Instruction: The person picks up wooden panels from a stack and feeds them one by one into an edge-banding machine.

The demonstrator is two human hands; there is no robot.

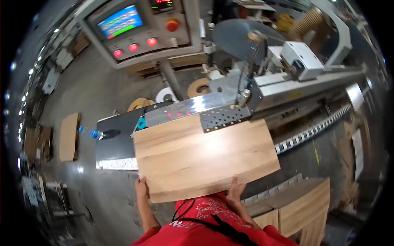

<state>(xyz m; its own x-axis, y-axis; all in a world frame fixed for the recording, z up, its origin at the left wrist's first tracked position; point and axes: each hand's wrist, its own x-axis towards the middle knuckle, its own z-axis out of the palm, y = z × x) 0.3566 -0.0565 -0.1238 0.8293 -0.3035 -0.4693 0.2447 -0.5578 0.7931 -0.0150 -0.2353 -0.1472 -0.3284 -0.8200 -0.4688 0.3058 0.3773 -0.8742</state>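
Note:
A wood-grain panel lies level in front of me, its far edge up against a steel guide and a perforated metal plate of a large machine. My left hand grips the panel at its near left corner, thumb on top. My right hand holds the near edge right of the middle, also with the thumb on top. The fingers of both hands are hidden beneath the panel. Under the panel's left end shows a dark machine table.
A control panel with a lit screen and red buttons stands at far left. A conveyor track runs off to the right. Wood-grain panels are stacked at near right. A bottle and a teal tool lie on the machine table.

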